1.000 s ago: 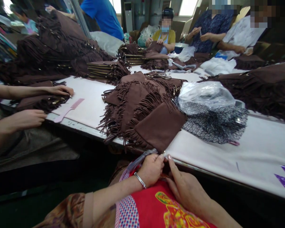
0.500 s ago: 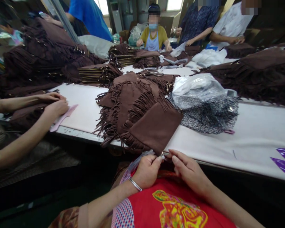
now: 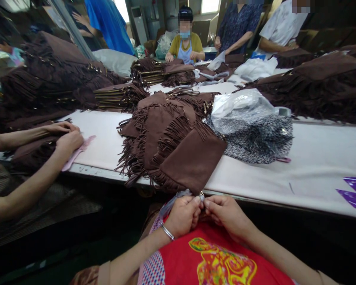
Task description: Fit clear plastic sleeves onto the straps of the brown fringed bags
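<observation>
A brown fringed pouch (image 3: 194,156) lies on top of a heap of similar pouches at the table's front edge, one corner pointing toward me. At that corner is a small shiny metal piece (image 3: 201,195). My left hand (image 3: 184,213), with a silver bracelet at its wrist, is pinched closed at this metal piece, and a strip of thin greyish plastic (image 3: 175,200) shows behind it. Just to the right, my right hand (image 3: 225,213) is closed too, thumb and forefinger pressed together by the same piece. What its fingertips grip is too small to make out.
A co-worker's hands (image 3: 69,136) are at the left beside a pink comb-like strip (image 3: 78,152). A plastic-wrapped speckled bundle (image 3: 252,134) lies right of the heap. Brown piles (image 3: 320,85) stand farther back. Several people are across the white table (image 3: 314,158).
My right hand's fingers have closed into a pinch and come nearer my left hand. The whole view has shifted slightly.
</observation>
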Motion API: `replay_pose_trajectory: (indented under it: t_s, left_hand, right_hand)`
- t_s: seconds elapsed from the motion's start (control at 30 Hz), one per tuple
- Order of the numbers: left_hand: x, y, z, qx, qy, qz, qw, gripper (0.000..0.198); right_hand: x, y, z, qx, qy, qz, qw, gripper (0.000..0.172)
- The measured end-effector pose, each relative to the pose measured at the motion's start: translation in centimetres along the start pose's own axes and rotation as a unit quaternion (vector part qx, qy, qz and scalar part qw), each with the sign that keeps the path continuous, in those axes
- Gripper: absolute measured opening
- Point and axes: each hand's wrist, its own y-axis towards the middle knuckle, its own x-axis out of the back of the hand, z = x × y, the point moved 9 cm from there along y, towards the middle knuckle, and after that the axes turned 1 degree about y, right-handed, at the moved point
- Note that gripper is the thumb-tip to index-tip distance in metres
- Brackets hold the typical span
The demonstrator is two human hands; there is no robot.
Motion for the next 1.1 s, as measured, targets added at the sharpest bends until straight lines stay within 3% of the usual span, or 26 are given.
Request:
replay_pose_trajectory:
  t_s: [0.17,0.3,0.53,0.67,0.83,1.0,1.1]
  left_hand:
    - [-1.5,-0.7,0.7,0.056,-0.084,0.1,0.99,0.04]
    - [-1.5,-0.8,1.7,0.081,-0.1,0.123,0.984,0.043]
    - [-0.7,-0.5,1.4,0.025,0.021,0.037,0.999,0.054]
    - [0.1,-0.6,1.3,0.019,0.055,-0.028,0.998,0.053]
    - [-0.3,-0.4,1.2,0.001,0.082,-0.02,0.996,0.049]
    - [-0.9,-0.6,0.9,0.023,0.182,0.008,0.983,0.046]
    - [-0.1,-1.1,-1.6,-0.048,0.274,-0.036,0.96,0.038]
  right_hand:
    - [-1.3,0.4,0.5,0.002,0.053,0.023,0.998,0.026]
    - [-1.7,0.8,-0.1,-0.013,0.027,0.028,0.999,0.022]
    - [-1.5,1.6,-2.2,-0.051,-0.009,0.027,0.998,0.018]
    - [-0.3,0.8,-1.6,-0.008,0.004,0.018,1.0,0.026]
    - [-1.3,-0.5,-0.8,0.015,0.133,0.093,0.987,0.027]
    - [-2.0,-0.5,-0.9,-0.017,0.186,0.103,0.977,0.032]
    - [-1.3,-0.4,-1.1,-0.031,0.201,0.088,0.975,0.029]
